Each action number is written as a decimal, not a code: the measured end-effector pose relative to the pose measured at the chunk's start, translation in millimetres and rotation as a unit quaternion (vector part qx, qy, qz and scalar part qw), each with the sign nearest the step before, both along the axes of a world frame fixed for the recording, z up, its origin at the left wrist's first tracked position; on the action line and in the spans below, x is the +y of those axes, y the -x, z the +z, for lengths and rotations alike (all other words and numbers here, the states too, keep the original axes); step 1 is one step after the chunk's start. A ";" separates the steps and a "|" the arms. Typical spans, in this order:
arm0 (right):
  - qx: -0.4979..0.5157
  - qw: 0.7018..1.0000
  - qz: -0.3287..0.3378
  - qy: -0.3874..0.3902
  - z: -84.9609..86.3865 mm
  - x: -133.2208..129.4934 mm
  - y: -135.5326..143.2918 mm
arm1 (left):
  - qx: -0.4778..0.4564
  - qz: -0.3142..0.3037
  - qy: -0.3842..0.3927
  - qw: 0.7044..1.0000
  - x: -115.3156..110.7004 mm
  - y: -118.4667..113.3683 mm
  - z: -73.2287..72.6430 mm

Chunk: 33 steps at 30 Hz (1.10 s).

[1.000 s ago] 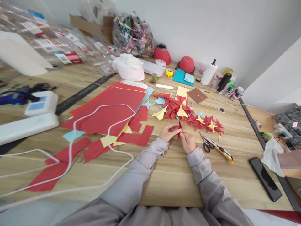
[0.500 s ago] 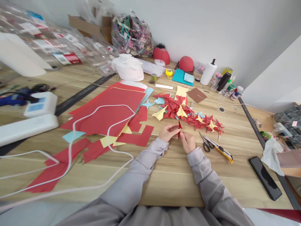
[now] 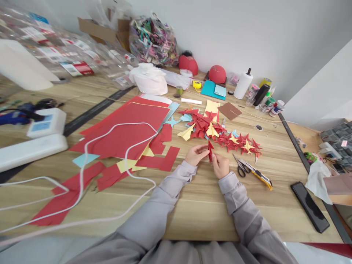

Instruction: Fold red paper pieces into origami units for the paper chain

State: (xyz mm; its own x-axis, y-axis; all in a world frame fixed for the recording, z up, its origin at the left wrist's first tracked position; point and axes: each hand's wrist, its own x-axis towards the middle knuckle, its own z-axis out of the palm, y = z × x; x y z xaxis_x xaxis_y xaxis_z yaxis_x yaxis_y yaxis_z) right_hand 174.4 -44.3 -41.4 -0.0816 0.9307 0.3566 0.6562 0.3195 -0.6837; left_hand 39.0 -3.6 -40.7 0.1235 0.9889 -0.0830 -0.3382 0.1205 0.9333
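Observation:
A small folded red paper star (image 3: 210, 149) is held upright between both hands, just above the table. My left hand (image 3: 195, 155) pinches its left side with thumb and fingers. From the right, my right hand (image 3: 220, 165) grips its lower part, and its fingertips partly hide the paper. Beyond the hands lies a pile of folded red paper pieces (image 3: 200, 124) with some yellow and blue ones. A row of finished-looking red stars (image 3: 236, 142) stretches to the right of it, with a yellow star (image 3: 248, 146) on top.
Black-handled scissors (image 3: 242, 169) and a yellow utility knife (image 3: 261, 176) lie right of my hands. A phone (image 3: 310, 207) rests near the right edge. Red paper sheets (image 3: 123, 128) cover the left, crossed by a white cable (image 3: 85, 161). White bottle (image 3: 243, 85) stands at the back.
The red paper star has turned slightly between my fingers, so more of its face shows. Both hands stay in nearly the same place.

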 end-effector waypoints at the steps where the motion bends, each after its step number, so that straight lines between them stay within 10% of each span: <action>1: 0.004 1.000 -0.008 -0.001 -0.9 0.0 0.3 | 0.000 0.001 -0.002 1.000 -0.1 -0.1 -0.5; 33: 0.141 0.987 -0.070 0.011 -13.8 6.1 -1.4 | -0.006 -0.049 -0.020 0.999 -2.8 0.3 -4.1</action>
